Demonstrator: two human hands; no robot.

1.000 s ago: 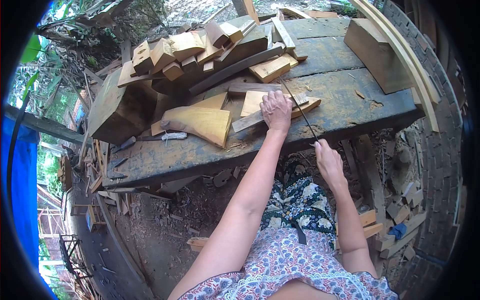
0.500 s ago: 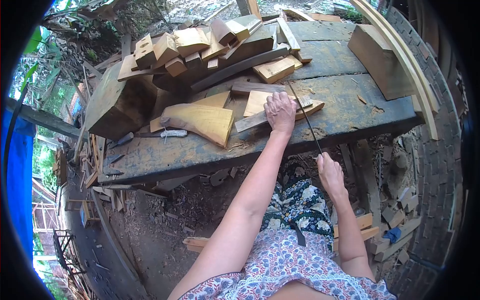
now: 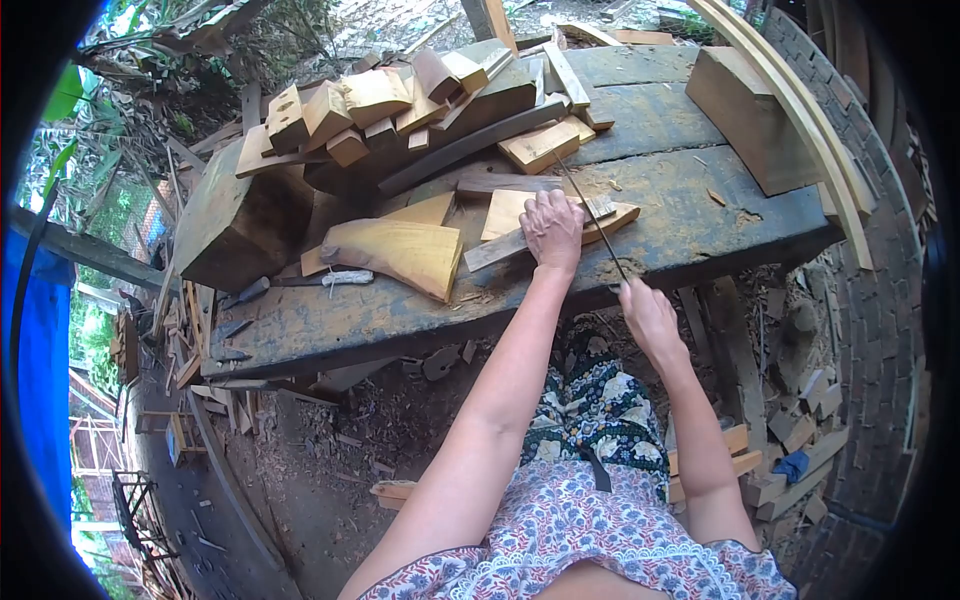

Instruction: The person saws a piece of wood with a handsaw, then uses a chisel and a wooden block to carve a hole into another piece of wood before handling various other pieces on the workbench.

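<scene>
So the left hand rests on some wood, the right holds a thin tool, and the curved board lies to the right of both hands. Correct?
Not quite. The left hand rests on some wood and the right hand holds a thin tool, but in the head view the curved board lies to the left of both.

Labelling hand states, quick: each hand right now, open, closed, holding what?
Left hand: curled over the grey wood strip; whether it grips cannot be told.
Right hand: closed, holding the thin dark tool by its near end.
</scene>
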